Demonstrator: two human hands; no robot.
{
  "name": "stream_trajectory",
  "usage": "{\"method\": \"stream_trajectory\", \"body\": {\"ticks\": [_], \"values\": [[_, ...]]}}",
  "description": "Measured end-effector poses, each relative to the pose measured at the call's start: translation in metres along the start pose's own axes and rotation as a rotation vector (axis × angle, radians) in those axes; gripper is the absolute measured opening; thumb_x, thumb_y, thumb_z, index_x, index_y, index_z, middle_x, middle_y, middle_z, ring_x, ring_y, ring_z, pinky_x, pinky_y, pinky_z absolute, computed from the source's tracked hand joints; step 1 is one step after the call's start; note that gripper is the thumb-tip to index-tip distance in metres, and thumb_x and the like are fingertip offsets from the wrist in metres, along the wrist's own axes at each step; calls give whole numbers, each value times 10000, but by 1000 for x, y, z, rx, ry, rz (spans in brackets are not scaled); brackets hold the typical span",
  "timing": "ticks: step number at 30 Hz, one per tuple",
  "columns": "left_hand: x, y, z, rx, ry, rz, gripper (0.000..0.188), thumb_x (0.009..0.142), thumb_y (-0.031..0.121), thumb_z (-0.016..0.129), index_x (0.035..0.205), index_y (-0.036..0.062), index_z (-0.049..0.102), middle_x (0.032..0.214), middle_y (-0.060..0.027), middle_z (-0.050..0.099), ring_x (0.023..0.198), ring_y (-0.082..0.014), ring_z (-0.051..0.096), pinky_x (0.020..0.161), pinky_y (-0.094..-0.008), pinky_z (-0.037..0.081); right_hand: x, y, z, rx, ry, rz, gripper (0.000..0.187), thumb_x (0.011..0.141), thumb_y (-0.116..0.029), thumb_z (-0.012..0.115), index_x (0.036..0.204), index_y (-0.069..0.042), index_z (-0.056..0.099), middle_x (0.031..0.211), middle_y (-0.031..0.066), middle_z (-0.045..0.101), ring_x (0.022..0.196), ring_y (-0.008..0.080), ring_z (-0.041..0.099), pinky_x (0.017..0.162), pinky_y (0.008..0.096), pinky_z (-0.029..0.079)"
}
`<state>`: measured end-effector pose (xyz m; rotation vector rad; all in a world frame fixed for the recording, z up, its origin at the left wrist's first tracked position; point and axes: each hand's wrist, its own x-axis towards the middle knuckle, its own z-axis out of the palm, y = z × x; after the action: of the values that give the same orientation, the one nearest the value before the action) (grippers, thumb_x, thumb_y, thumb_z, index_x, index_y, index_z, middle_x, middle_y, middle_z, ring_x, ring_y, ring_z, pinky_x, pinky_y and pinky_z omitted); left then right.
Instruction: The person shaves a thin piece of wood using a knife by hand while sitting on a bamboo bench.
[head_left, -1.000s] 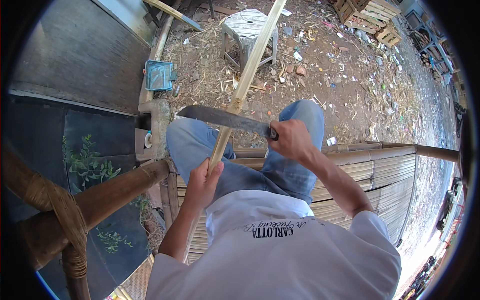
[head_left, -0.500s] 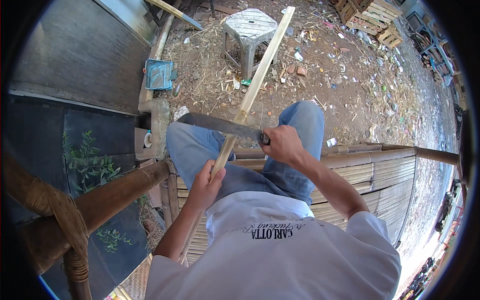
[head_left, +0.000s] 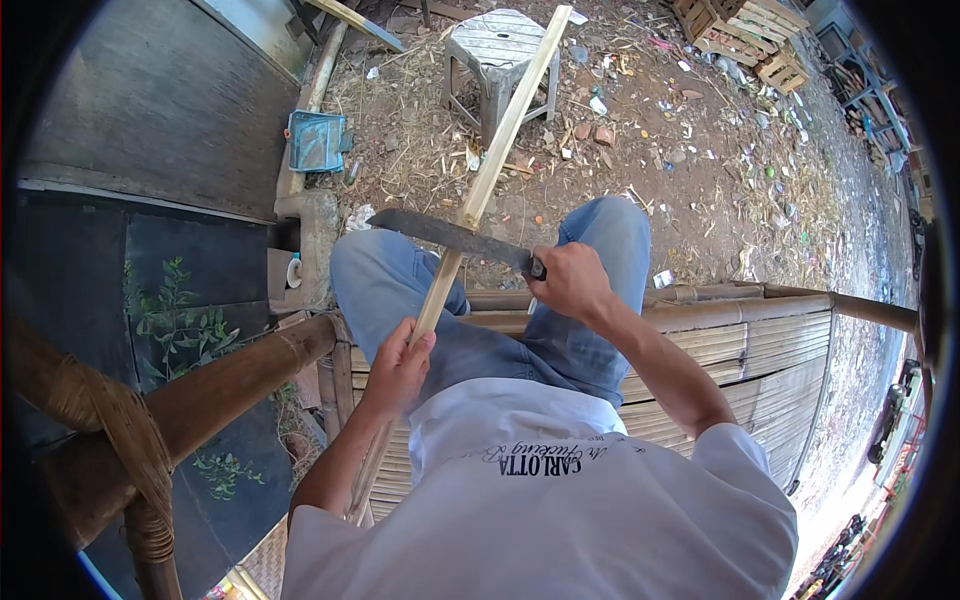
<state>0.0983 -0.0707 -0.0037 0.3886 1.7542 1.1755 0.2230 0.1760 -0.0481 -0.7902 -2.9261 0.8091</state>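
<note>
Pale yellow, a long, narrow bamboo strip (head_left: 500, 150) slanted away from the person's left side toward the right, its nearer part clasped in the left hand (head_left: 400, 362) and its far end overlapping, in view, a grey-white plastic stool (head_left: 492, 38). The right hand (head_left: 570, 280) was closed round the handle of a long, dark metal machete (head_left: 425, 229), whose blade pointed left and crossed the strip's long axis, seen beyond the front edge of the brown bamboo-slat seat (head_left: 720, 360). That crossing lay ahead of the left hand, which was nearer the strip; the right hand stood apart, to its right.
</note>
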Motion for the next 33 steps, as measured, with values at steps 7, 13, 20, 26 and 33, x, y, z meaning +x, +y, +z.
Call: {"method": "stream_trajectory", "body": {"ticks": [7, 13, 20, 26, 33], "values": [[-17, -13, -10, -195, -72, -148, 193, 996, 226, 527, 857, 108, 464, 570, 88, 344, 460, -1, 317, 407, -203, 217, 23, 20, -30, 179, 92, 316, 201, 713, -218, 676, 716, -33, 597, 630, 178, 609, 615, 367, 623, 608, 456, 505], [-21, -15, -3, -217, -44, -196, 184, 998, 250, 523, 889, 111, 469, 559, 87, 336, 438, -6, 303, 392, -208, 206, -21, -33, 4, 68, -208, -152, 237, 746, -266, 649, 781, -32, 641, 704, 183, 650, 728, 370, 656, 693, 476, 522], [-16, -16, -10, -73, 3, -90, 193, 995, 243, 522, 887, 95, 462, 562, 76, 367, 478, -7, 328, 420, -210, 249, -31, -34, 8, 76, -157, -104, 245, 741, -274, 645, 833, -46, 648, 714, 184, 657, 733, 373, 658, 699, 476, 526], [-11, -7, -4, -226, -8, -159, 130, 986, 200, 514, 926, 85, 503, 588, 64, 389, 476, -15, 347, 416, -195, 245, -12, -14, 15, 55, -109, 9, 247, 735, -284, 645, 828, -55, 656, 720, 187, 658, 731, 373, 659, 701, 475, 526], [-16, -9, -8, -243, -51, -201, 96, 970, 166, 506, 941, 76, 520, 597, 59, 380, 494, -19, 363, 414, -193, 239, -3, -2, 16, 47, -70, 16, 186, 698, -214, 640, 781, -48, 639, 710, 204, 644, 707, 396, 634, 679, 484, 511]]}}
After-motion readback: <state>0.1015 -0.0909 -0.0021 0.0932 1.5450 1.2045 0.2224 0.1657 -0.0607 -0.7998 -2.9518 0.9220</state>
